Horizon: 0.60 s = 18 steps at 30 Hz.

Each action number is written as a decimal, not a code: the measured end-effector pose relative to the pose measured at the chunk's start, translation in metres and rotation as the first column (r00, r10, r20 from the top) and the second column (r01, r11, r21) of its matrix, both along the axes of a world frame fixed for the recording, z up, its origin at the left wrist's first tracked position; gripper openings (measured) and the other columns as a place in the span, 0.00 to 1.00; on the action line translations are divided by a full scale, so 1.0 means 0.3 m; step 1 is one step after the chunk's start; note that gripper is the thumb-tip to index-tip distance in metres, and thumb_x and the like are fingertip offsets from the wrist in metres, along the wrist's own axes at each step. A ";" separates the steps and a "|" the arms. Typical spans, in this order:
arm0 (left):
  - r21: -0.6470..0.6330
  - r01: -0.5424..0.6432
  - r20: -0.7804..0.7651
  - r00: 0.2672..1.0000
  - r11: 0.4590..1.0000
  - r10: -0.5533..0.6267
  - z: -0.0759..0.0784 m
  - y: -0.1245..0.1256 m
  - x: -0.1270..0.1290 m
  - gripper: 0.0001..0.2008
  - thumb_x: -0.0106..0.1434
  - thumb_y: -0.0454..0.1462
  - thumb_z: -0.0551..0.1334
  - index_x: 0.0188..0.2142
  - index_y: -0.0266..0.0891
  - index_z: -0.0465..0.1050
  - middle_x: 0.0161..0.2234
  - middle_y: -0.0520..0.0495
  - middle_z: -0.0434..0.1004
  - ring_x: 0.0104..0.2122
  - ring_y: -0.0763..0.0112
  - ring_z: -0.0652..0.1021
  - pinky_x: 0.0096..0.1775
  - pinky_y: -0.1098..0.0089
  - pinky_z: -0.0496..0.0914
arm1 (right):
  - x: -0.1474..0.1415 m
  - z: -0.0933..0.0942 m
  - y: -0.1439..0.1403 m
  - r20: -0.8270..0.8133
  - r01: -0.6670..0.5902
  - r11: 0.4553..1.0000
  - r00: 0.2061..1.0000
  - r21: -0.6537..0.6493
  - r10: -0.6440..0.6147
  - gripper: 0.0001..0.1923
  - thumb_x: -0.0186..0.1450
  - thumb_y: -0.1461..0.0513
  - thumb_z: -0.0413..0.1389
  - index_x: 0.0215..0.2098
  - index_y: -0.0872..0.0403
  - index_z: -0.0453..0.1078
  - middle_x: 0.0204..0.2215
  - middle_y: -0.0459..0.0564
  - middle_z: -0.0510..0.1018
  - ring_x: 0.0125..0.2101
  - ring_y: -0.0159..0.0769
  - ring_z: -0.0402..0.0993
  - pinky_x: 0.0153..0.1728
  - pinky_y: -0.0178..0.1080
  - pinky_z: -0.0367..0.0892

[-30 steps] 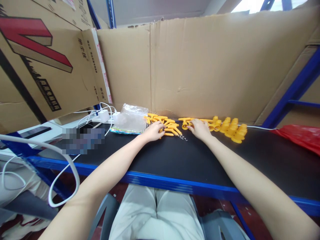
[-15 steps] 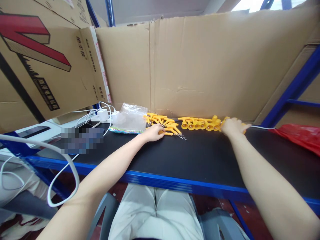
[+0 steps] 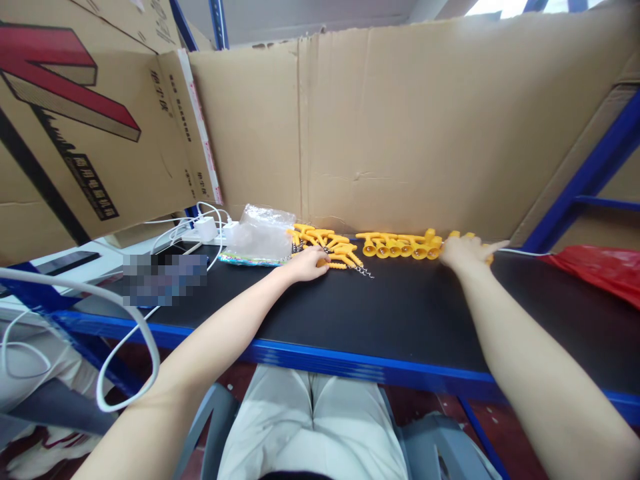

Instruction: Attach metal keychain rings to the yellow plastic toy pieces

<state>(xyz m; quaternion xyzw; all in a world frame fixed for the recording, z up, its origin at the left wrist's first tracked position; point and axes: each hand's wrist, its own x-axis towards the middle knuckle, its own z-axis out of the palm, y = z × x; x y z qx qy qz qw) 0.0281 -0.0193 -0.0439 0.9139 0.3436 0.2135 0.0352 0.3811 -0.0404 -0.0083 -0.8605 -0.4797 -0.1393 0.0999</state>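
Note:
My left hand (image 3: 306, 265) rests at the near edge of a pile of yellow-handled corkscrews (image 3: 344, 251), with its fingers curled round a yellow handle. Bare metal spirals stick out of the pile to the right. Along the cardboard runs a row of yellow T-handled pieces with flared, cone-shaped ends (image 3: 395, 249), open ends facing me. At the right end of that row, my right hand (image 3: 463, 255) is closed over more yellow pieces, one finger stretched out to the right. Its grip is partly hidden by the back of the hand.
A clear plastic bag (image 3: 263, 233) lies left of the pile. Further left are white chargers with cables (image 3: 205, 229) and a blurred-out item (image 3: 165, 280). Red plastic (image 3: 600, 270) lies at right. Cardboard (image 3: 400, 133) walls the back of the black tabletop (image 3: 360, 313).
Both hands stay almost in place over the yellow pieces. The view has shifted very slightly; nothing has clearly been picked up or let go.

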 end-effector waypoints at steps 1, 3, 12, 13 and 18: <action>0.000 0.002 0.003 1.000 1.000 -0.002 0.000 0.001 0.000 0.12 0.60 0.38 0.57 0.41 0.36 0.74 0.42 0.42 0.73 0.45 0.63 0.73 0.50 0.63 0.67 | -0.010 0.005 -0.005 0.001 0.034 0.998 0.999 -0.049 -0.034 0.17 0.63 0.68 0.46 0.46 0.63 0.71 0.49 0.70 0.68 0.56 0.54 0.56 0.52 0.67 0.42; 0.002 0.005 0.008 1.000 1.000 -0.005 -0.002 0.002 0.000 0.12 0.60 0.38 0.57 0.41 0.36 0.74 0.42 0.42 0.73 0.45 0.63 0.73 0.50 0.63 0.67 | -0.026 0.013 -0.011 0.006 0.072 0.990 0.997 -0.123 -0.072 0.18 0.63 0.68 0.46 0.48 0.61 0.70 0.50 0.65 0.69 0.57 0.51 0.55 0.54 0.65 0.41; -0.003 -0.036 -0.011 0.999 0.999 0.036 0.001 -0.001 0.001 0.13 0.60 0.39 0.57 0.41 0.37 0.75 0.42 0.42 0.72 0.45 0.63 0.73 0.50 0.63 0.67 | -0.025 -0.014 -0.017 -0.021 0.045 0.998 0.999 -0.038 -0.045 0.21 0.64 0.66 0.45 0.54 0.61 0.66 0.54 0.69 0.64 0.59 0.54 0.51 0.56 0.64 0.41; -0.003 -0.059 -0.015 0.998 0.998 0.059 0.003 -0.004 0.002 0.13 0.59 0.40 0.58 0.42 0.37 0.75 0.42 0.42 0.71 0.44 0.63 0.73 0.49 0.63 0.68 | -0.024 -0.021 -0.017 -0.018 0.040 0.998 0.999 -0.044 -0.040 0.22 0.64 0.67 0.44 0.55 0.61 0.66 0.54 0.69 0.64 0.60 0.55 0.50 0.55 0.65 0.40; -0.023 -0.196 -0.067 0.979 0.980 0.194 0.014 -0.017 0.002 0.16 0.58 0.42 0.57 0.44 0.40 0.75 0.39 0.44 0.74 0.38 0.63 0.76 0.42 0.66 0.70 | -0.014 -0.052 0.001 -0.004 0.044 0.995 0.999 -0.089 -0.044 0.24 0.62 0.68 0.44 0.55 0.62 0.66 0.56 0.72 0.62 0.60 0.59 0.49 0.54 0.66 0.37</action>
